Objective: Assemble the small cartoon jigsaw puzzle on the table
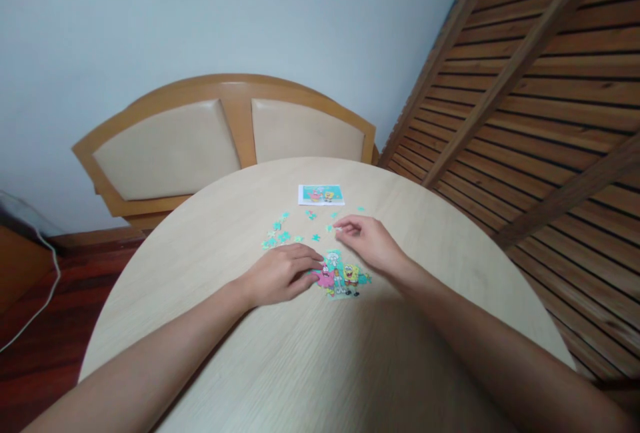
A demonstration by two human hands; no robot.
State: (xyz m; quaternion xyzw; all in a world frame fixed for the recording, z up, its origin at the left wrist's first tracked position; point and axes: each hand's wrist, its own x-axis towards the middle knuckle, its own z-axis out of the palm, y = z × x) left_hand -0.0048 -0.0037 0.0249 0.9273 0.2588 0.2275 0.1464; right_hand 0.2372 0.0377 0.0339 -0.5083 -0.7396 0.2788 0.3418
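A partly joined jigsaw puzzle point(339, 276) of cartoon figures, pink, pale green and yellow on turquoise, lies flat on the table. My left hand point(285, 273) rests at its left edge, fingers stretched out and touching the pink part. Just beyond the puzzle is my right hand point(370, 239), thumb and fingers a little apart. Its fingertips are beside a small loose jigsaw piece point(329, 227), and I see nothing between them. Several more loose pieces point(283, 237) lie scattered past my left hand. A single turquoise piece point(316, 237) sits between the two hands.
Behind the pieces lies a picture card point(323, 195) with the same cartoon figures. The round wooden table point(210, 346) meets a padded headboard-like wooden back point(235, 89) at the far side. Wooden slats point(525, 86) rise at the right. A white cable point(53, 273) hangs at the left.
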